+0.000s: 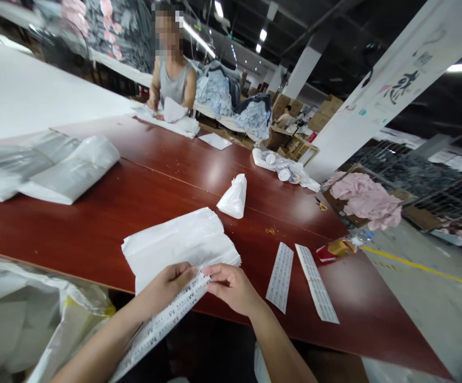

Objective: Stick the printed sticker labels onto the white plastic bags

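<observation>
My left hand (169,290) and right hand (233,287) are partly covering the upper end of the label strip (165,322) and the near edge of the white bag stack (175,236). The strip's lower end is running out of view at the bottom, its fine print proving too small for me to read. The left edge is cutting off the plastic bundles (71,167), and lettering on the label sheets (280,277) is blurring.

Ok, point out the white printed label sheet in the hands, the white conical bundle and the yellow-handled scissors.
White printed label sheet (169,318): head view, on its printed face.
White conical bundle (233,200): head view, middle of its side.
Yellow-handled scissors (322,206): head view, on the handles.
</observation>
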`<state>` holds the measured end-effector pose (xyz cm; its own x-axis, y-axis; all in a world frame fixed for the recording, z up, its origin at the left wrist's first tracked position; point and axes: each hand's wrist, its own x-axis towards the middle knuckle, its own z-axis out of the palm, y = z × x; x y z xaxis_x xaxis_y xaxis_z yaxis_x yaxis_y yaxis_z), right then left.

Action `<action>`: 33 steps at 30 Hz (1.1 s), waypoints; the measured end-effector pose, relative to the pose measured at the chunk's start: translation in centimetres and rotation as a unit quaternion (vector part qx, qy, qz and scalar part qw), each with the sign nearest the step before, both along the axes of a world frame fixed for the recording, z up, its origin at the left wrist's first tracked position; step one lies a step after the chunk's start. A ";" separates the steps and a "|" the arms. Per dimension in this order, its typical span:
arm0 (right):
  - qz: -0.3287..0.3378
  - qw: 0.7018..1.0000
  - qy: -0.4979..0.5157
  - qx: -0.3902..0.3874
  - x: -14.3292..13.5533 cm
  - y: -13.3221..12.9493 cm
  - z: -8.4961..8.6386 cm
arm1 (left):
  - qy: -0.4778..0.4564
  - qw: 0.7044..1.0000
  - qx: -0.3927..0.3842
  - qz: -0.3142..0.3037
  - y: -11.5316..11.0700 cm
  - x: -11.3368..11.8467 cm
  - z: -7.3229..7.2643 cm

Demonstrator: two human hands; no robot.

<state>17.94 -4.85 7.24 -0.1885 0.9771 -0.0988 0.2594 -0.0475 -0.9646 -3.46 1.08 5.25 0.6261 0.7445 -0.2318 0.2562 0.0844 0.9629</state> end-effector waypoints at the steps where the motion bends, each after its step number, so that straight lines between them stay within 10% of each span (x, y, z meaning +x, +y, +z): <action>1: -0.004 1.000 -0.008 0.004 -0.2 0.0 0.0 | 0.001 1.000 -0.003 -0.013 -0.1 -0.1 0.1; 12: -0.095 0.979 -0.026 0.176 0.1 -1.7 0.1 | 0.060 0.977 0.190 0.077 0.0 1.2 -0.2; 20: -0.376 0.925 -0.006 0.045 8.3 0.2 0.8 | 0.031 0.850 0.519 -0.083 -1.4 3.7 -4.1; 33: -0.266 0.915 -0.302 0.039 4.1 0.5 -1.8 | 0.043 0.836 0.541 -0.079 -1.5 3.4 -5.2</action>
<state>22.07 -4.35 5.41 0.3818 0.9231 0.0452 0.7056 -0.2596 -0.6593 -0.08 -0.45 0.03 0.7515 0.4580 0.4748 0.2545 -0.8653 0.4318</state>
